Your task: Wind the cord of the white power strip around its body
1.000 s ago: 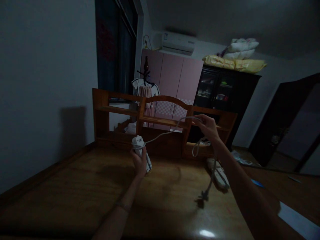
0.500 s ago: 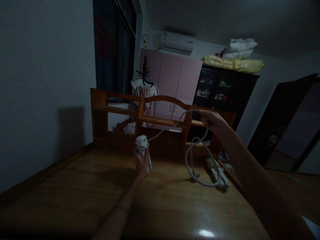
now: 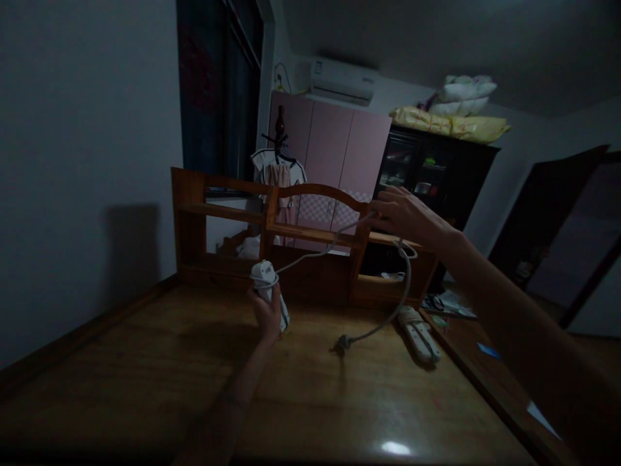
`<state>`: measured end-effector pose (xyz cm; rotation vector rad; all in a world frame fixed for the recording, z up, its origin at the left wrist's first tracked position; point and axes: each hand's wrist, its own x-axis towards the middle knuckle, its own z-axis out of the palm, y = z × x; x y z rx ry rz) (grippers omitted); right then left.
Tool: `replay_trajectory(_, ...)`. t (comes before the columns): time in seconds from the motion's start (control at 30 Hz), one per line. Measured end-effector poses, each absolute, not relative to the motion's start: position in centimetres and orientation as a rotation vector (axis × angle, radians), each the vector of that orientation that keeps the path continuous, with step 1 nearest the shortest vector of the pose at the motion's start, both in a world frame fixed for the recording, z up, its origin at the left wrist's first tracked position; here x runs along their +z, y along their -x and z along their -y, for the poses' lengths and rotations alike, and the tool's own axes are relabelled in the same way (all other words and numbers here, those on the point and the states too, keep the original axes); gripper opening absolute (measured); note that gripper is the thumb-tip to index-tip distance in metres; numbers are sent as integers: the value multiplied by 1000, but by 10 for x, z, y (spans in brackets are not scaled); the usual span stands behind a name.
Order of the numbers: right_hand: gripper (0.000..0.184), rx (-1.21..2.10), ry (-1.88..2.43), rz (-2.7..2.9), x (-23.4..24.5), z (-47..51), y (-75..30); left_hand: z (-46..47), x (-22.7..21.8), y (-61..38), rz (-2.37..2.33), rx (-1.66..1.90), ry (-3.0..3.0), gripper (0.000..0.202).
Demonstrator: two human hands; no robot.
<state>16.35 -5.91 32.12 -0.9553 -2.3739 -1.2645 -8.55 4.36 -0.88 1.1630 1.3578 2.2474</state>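
My left hand is wrapped round a white power strip, held tilted above the wooden table. A turn of its cord circles the strip near the upper end. From there the pale cord runs up to my right hand, whose fingers are closed on it in a pinch. Past that hand the cord forms a small loop and hangs down, ending in a plug near the tabletop. A second white power strip, with cord wound round one end, lies at the table's right side.
The wooden table carries a shelf unit along its far edge. A wall bounds the left. Right of the table, papers lie on a lower surface. Wardrobe, cabinet and clothes stand beyond.
My right hand has moved slightly left and up with the cord. The large hanging loop has opened out, and the plug has swung left. My left hand with the strip has shifted slightly left.
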Motion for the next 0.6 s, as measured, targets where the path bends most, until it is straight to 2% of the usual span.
replay_trajectory(0.1, 31, -1411, 840, 2329, 312, 62, -155, -44, -8, 88, -1378, 2262, -1130, 64)
replay_trajectory(0.2, 29, -1284, 789, 2142, 307, 58, -154, -42, -7, 88, -1387, 2269, -1138, 63)
replay_trajectory(0.43, 37, -473, 796, 1635, 294, 34, -173, -29, -2, 74, -1249, 2183, -1461, 63)
replay_trajectory(0.6, 45, 86, 857, 1501, 248, 8, -203, -21, -2, 62, -1203, 2091, -1479, 62)
